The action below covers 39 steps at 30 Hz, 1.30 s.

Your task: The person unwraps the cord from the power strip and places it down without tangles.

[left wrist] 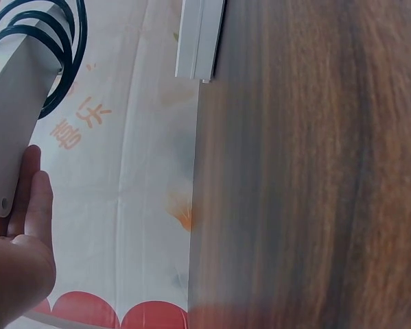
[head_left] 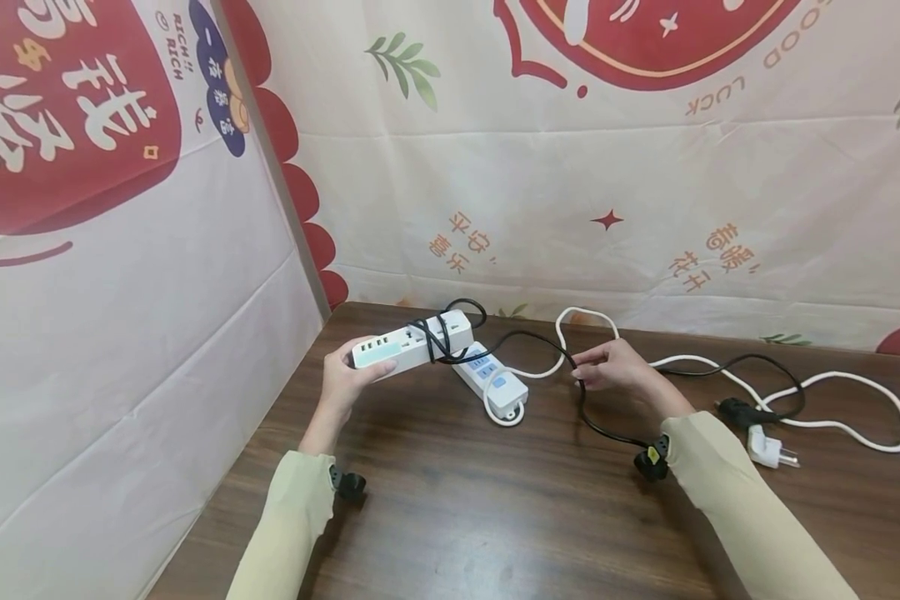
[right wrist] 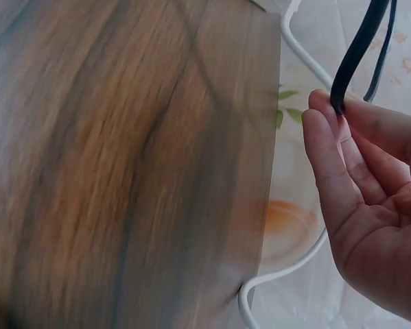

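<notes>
My left hand [head_left: 347,377] grips one end of a white power strip [head_left: 397,350], raised above the table with its sockets and USB ports facing up. A black cord [head_left: 527,333] is looped several times around the strip's far end; in the left wrist view those loops [left wrist: 64,51] circle the strip's body. With thumb and fingers, my right hand [head_left: 607,367] pinches the black cord at a point to the right of the strip. Partly behind the raised strip, a second white power strip [head_left: 506,390] with blue socket areas lies on the table.
A white cord [head_left: 862,372] runs from the second strip across the table's back to the right. At the right lie a black plug [head_left: 737,412] and a white plug [head_left: 765,448]. Printed cloth [head_left: 495,183] hangs behind and at the left of the brown wooden table [head_left: 450,500].
</notes>
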Motion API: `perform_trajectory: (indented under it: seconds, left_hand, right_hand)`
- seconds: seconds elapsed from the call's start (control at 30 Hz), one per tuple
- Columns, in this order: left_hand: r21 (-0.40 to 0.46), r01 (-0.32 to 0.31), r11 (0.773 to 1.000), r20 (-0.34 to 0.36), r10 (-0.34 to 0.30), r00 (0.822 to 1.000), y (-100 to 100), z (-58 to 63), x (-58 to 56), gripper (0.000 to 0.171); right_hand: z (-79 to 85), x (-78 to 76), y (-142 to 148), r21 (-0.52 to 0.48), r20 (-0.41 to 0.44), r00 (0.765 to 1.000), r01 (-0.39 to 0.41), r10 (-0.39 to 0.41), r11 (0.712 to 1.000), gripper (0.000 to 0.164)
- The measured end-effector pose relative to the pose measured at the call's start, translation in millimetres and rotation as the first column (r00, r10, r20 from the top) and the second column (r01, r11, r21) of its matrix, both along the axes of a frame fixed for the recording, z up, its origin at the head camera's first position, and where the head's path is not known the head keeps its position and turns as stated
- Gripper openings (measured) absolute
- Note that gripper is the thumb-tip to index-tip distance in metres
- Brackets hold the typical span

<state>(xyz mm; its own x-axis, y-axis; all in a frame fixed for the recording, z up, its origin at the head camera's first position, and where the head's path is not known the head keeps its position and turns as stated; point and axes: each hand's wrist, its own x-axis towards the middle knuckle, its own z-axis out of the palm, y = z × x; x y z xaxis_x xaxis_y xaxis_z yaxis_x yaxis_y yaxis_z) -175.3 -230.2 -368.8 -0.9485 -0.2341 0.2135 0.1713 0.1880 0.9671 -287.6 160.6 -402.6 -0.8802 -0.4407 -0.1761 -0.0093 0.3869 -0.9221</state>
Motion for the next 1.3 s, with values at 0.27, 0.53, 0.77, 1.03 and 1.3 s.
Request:
perform_trajectory:
  seconds: [0.27,0.53,0.77,1.03,1.3]
  left_hand:
    - [0.022,0.007,1.0,0.017,-0.008,1.0,-3.7,-11.6,-7.6,0.046]
    - [0.008,-0.005,1.0,-0.021,0.005,1.0,-6.9,-21.3,-12.5,0.044]
    - [0.009,0.008,1.0,-0.031,-0.008,1.0,-7.7,-21.0,-12.3,0.043]
    - [0.005,0.023,1.0,0.003,-0.023,1.0,-1.0,-10.9,-6.1,0.045]
    - [0.018,0.008,1.0,0.002,-0.008,1.0,1.0,-9.0,-7.9,0.045]
  right_hand:
    - [2.6,-0.1,16.6,0.069,-0.017,1.0,-0.005,0.006,0.998,0.044]
    - [2.1,-2.5,28.7,0.095,-0.009,1.0,-0.027,0.028,0.995,0.043]
    - [-0.9,-5.2,38.6,0.098,0.001,0.999,-0.034,0.034,0.995,0.044]
    - [-0.6,-5.7,44.8,0.103,0.001,1.0,-0.012,0.012,0.995,0.043]
    - [-8.8,-4.4,36.9,0.065,0.059,0.994,-0.091,0.087,0.994,0.046]
